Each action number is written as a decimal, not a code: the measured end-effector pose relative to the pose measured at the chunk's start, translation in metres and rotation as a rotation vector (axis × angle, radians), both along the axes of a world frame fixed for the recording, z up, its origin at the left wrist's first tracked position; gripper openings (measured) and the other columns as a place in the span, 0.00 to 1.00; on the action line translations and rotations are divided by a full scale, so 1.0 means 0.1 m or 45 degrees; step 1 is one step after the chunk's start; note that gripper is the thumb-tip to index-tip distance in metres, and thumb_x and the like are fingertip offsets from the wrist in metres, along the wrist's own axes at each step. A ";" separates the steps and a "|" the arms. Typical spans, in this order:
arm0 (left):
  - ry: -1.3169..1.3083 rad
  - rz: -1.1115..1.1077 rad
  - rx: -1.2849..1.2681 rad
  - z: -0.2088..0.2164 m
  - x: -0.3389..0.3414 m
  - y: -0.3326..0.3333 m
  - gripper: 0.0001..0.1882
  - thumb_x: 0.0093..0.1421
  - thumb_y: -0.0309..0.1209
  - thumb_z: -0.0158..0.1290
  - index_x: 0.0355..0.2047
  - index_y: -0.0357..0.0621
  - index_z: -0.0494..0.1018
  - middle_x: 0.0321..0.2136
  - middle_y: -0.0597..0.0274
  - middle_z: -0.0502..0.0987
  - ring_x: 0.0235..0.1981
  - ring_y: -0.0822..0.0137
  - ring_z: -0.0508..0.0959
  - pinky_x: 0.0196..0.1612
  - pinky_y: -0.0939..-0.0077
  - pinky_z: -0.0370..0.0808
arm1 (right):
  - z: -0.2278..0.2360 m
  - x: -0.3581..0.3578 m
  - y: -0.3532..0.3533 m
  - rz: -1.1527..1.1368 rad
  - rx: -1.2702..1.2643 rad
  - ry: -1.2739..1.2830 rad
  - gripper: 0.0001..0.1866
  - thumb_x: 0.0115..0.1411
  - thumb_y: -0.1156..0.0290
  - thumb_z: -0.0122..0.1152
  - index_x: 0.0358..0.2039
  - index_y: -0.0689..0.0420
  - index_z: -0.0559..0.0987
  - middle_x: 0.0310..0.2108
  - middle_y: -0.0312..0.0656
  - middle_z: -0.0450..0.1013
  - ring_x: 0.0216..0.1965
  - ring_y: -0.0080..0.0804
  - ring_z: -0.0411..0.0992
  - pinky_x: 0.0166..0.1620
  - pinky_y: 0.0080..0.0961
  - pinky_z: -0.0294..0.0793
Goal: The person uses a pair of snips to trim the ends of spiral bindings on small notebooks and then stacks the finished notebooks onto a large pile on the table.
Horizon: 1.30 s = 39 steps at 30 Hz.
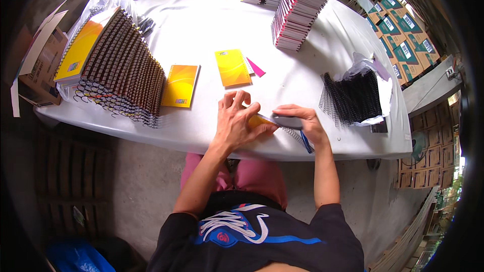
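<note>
At the front edge of the table, my left hand (237, 121) is curled over a small yellow-orange notebook (258, 121), its thumb and fingers closed on it. Most of that notebook is hidden under the hand. My right hand (310, 127) grips a dark grey hand tool (287, 122) with a blue, handle-like part below; its exact kind is unclear. The tool's tip meets the notebook's right end, close to my left thumb. A loose length of dark spiral coil (293, 135) sticks out below the tool, from the notebook's edge.
Beyond my hands lie a yellow notebook (232, 68) with a pink slip beside it and another yellow notebook (180, 86). A tall stack of coil-bound notebooks (118, 65) stands left. Black coils (355, 98) fill a plastic bag at right. Red-covered notebooks (300, 12) are piled at the back.
</note>
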<state>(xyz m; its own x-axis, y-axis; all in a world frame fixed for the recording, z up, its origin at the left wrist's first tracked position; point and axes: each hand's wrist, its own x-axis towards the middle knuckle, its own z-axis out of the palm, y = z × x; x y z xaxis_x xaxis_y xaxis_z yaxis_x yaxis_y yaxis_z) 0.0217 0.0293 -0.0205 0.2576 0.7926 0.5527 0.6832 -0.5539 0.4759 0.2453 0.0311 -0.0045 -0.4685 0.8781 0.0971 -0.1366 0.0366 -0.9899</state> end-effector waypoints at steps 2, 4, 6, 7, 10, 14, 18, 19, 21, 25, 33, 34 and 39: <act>-0.004 -0.022 0.019 -0.01 0.00 0.02 0.23 0.40 0.54 0.62 0.26 0.50 0.72 0.37 0.61 0.64 0.45 0.57 0.62 0.46 0.60 0.60 | 0.02 0.02 0.02 0.243 0.199 0.371 0.19 0.51 0.84 0.44 0.41 0.64 0.79 0.45 0.50 0.72 0.47 0.37 0.71 0.53 0.27 0.67; 0.016 -0.041 0.034 -0.02 -0.02 0.02 0.23 0.39 0.53 0.62 0.26 0.50 0.72 0.38 0.61 0.64 0.46 0.57 0.62 0.47 0.59 0.60 | 0.16 0.00 -0.01 0.211 0.246 -0.143 0.21 0.47 0.87 0.44 0.40 0.63 0.79 0.45 0.47 0.72 0.47 0.35 0.70 0.53 0.25 0.66; 0.006 -0.042 0.042 -0.02 -0.04 0.02 0.23 0.39 0.52 0.63 0.26 0.50 0.72 0.40 0.61 0.64 0.47 0.57 0.62 0.47 0.59 0.60 | 0.12 -0.02 0.12 -0.025 0.273 -0.657 0.21 0.46 0.89 0.47 0.40 0.63 0.79 0.43 0.45 0.73 0.47 0.32 0.70 0.53 0.24 0.66; -0.014 -0.033 0.042 -0.02 -0.03 0.02 0.23 0.38 0.52 0.63 0.26 0.50 0.72 0.40 0.60 0.64 0.47 0.57 0.61 0.47 0.59 0.61 | 0.16 -0.01 0.11 -0.014 0.228 -0.481 0.20 0.46 0.88 0.48 0.40 0.63 0.79 0.43 0.45 0.73 0.47 0.32 0.70 0.53 0.24 0.66; -0.032 -0.039 0.034 -0.06 -0.05 0.03 0.23 0.37 0.51 0.63 0.26 0.49 0.72 0.42 0.59 0.63 0.48 0.57 0.61 0.46 0.59 0.62 | 0.27 -0.13 -0.03 0.205 0.265 0.094 0.20 0.45 0.86 0.52 0.40 0.61 0.79 0.43 0.45 0.73 0.45 0.32 0.71 0.51 0.24 0.67; -0.080 -0.061 0.041 -0.03 -0.03 0.06 0.26 0.33 0.53 0.66 0.22 0.47 0.70 0.42 0.58 0.64 0.47 0.55 0.61 0.48 0.58 0.62 | 0.16 -0.07 0.17 -0.057 0.331 -0.700 0.25 0.42 0.89 0.45 0.40 0.58 0.80 0.43 0.44 0.72 0.45 0.31 0.70 0.49 0.22 0.68; -0.195 -0.070 -0.001 -0.09 -0.07 0.12 0.28 0.30 0.49 0.69 0.24 0.46 0.69 0.48 0.55 0.58 0.46 0.53 0.60 0.47 0.58 0.65 | 0.25 -0.15 0.06 0.274 0.226 0.072 0.25 0.40 0.90 0.48 0.41 0.62 0.79 0.44 0.45 0.72 0.45 0.31 0.70 0.50 0.22 0.68; -0.175 -0.048 -0.014 -0.10 -0.09 0.13 0.29 0.26 0.46 0.71 0.23 0.47 0.68 0.49 0.55 0.55 0.45 0.54 0.60 0.46 0.57 0.65 | 0.28 -0.20 0.07 0.261 0.332 -0.252 0.25 0.41 0.90 0.47 0.41 0.62 0.79 0.44 0.44 0.71 0.45 0.30 0.71 0.50 0.22 0.68; -0.380 -0.131 0.020 -0.15 -0.10 0.21 0.28 0.27 0.45 0.72 0.24 0.46 0.68 0.48 0.54 0.55 0.45 0.52 0.61 0.46 0.57 0.67 | 0.22 -0.22 0.21 0.115 0.280 -0.606 0.25 0.43 0.90 0.43 0.41 0.62 0.79 0.44 0.41 0.71 0.43 0.28 0.71 0.50 0.21 0.69; -0.596 -0.181 -0.132 -0.23 -0.10 0.24 0.34 0.25 0.45 0.73 0.28 0.46 0.66 0.47 0.54 0.54 0.44 0.49 0.65 0.44 0.55 0.71 | 0.26 -0.18 0.10 0.198 0.077 0.064 0.16 0.52 0.83 0.51 0.41 0.62 0.79 0.44 0.49 0.71 0.46 0.33 0.70 0.50 0.24 0.68; -0.776 -0.246 -0.180 -0.30 -0.08 0.27 0.36 0.24 0.41 0.74 0.29 0.45 0.64 0.44 0.53 0.54 0.43 0.52 0.67 0.44 0.58 0.71 | 0.18 -0.26 0.16 0.007 0.192 0.053 0.21 0.41 0.90 0.49 0.37 0.65 0.80 0.42 0.51 0.74 0.45 0.35 0.73 0.52 0.26 0.69; -0.743 -0.242 -0.184 -0.33 -0.10 0.27 0.36 0.23 0.42 0.74 0.29 0.45 0.64 0.44 0.54 0.55 0.43 0.53 0.66 0.44 0.57 0.71 | 0.20 -0.32 0.13 0.121 0.228 0.048 0.23 0.39 0.91 0.49 0.37 0.63 0.80 0.41 0.49 0.75 0.43 0.33 0.73 0.50 0.25 0.70; -0.817 -0.248 -0.170 -0.31 -0.08 0.25 0.46 0.22 0.43 0.75 0.38 0.43 0.58 0.41 0.55 0.57 0.47 0.55 0.63 0.46 0.62 0.67 | 0.15 -0.35 0.24 -0.213 0.306 -0.495 0.22 0.42 0.90 0.48 0.36 0.60 0.81 0.37 0.45 0.77 0.41 0.29 0.74 0.46 0.21 0.71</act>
